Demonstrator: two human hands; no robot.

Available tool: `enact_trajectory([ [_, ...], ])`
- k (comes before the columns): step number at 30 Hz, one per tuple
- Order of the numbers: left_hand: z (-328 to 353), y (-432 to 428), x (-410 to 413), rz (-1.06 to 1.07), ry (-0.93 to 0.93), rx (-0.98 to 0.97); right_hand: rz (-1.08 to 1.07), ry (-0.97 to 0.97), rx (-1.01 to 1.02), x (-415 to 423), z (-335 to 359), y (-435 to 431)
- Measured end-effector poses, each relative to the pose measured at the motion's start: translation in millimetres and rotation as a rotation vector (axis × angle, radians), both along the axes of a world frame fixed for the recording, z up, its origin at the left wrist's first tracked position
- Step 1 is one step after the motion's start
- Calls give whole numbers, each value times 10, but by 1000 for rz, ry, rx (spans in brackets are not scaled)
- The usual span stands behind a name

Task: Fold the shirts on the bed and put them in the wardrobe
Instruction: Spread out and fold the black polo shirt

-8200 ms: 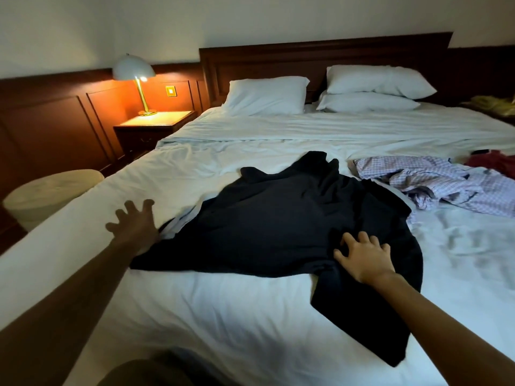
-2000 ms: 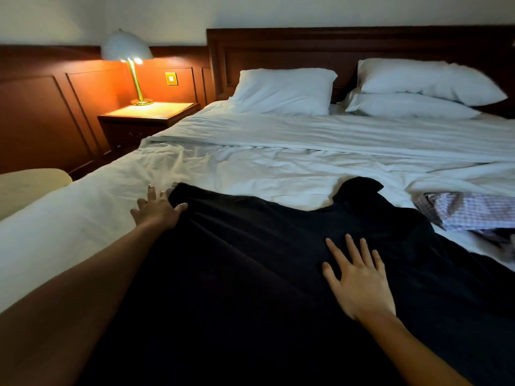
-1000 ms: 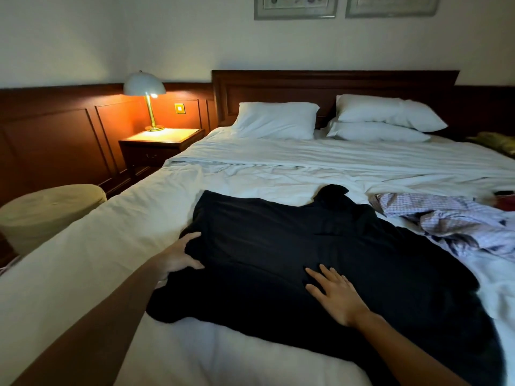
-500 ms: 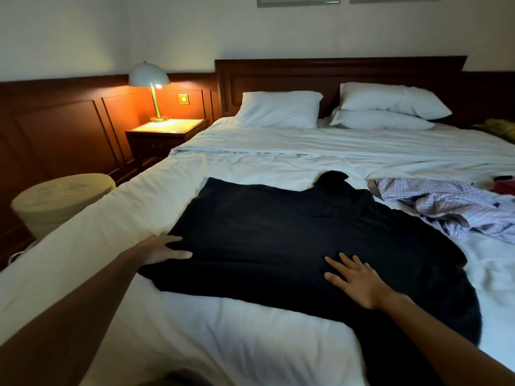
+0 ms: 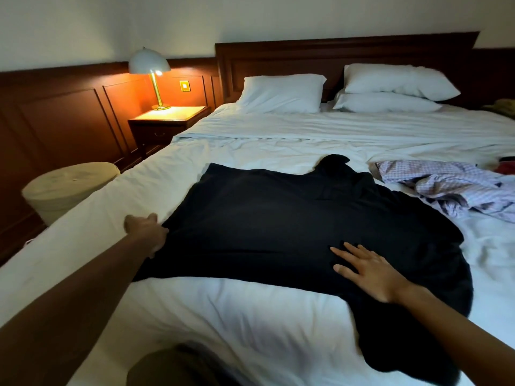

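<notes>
Head view. The step in hand, as I judge it, is flattening the black shirt [image 5: 278,224] on the bed [image 5: 223,316] before the first fold.

1. My right hand [image 5: 370,271] lies flat on the shirt's lower middle. Its fingers [image 5: 351,250] are straight and spread, and they grip nothing. I use it as the anchor and press with the palm so the cloth does not drag.
2. My left hand [image 5: 145,229] sits at the shirt's left edge, touching the cloth. The frame is blurred there, so I cannot tell whether these fingers pinch the edge or only rest against it. If there is no pinch, I take the edge between thumb and forefinger first.
3. The shirt lies between my two sets of fingers, with its collar on their far side. A dark part runs off to the near right of my right fingers. I draw the left edge outward, away from the right fingers, until the creases between them go flat. I pull gently, because the loose sheet underneath could ride along.
4. The checked shirt [image 5: 446,185] lies crumpled beyond and to the right of my right fingers, just beside the black one. The sweep should stay clear of it.
</notes>
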State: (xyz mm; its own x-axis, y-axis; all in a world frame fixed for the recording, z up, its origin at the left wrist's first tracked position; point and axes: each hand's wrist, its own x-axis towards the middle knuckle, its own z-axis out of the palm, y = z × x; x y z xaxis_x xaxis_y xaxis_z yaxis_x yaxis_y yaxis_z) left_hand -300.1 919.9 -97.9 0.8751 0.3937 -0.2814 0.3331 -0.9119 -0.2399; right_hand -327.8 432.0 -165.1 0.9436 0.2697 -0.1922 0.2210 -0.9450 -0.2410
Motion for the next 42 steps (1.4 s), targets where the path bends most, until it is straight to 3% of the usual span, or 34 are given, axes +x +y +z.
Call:
enact_trajectory([
  [1,-25,-84,16,-131,-39,129,1,-19,6,-9,11,-26],
  [2,-72,-209,47,-214,-66,104,5,-31,17,-26,23,-48],
  [6,-347,-1072,62,-514,-74,-426,10,-41,49,-182,9,-68],
  [8,-553,-1491,-53,-563,-84,-523,7,-86,24,-277,-49,-59],
  [12,-842,-1707,-219,-579,-164,-453,14,-49,-7,-536,-13,-62],
  [20,-611,-1607,-423,-853,-38,-587,25,-152,-165,-796,184,85],
  [25,-625,-1522,-435,-1244,-372,-325,174,-268,-230,-834,178,38],
  [28,-454,-1577,-444,-1116,-149,-472,267,-159,-117,-797,397,-43],
  [31,-159,-1650,-420,-863,99,-753,229,184,158,-624,711,-176],
  [33,-38,-1694,-304,-688,53,-944,82,371,471,-418,817,-265],
  [34,-16,-1731,-207,-629,-41,-984,16,304,562,-261,796,-323],
  [36,-109,-1808,74,-598,-252,-926,-33,1,472,97,633,-492],
  [37,-194,-1851,224,-581,-280,-862,-47,-48,350,242,541,-567],
  [40,-555,-2006,622,-469,-42,-616,-95,103,2,547,210,-782],
  [42,-763,-2136,840,-456,18,-484,-168,73,-5,720,118,-909],
])
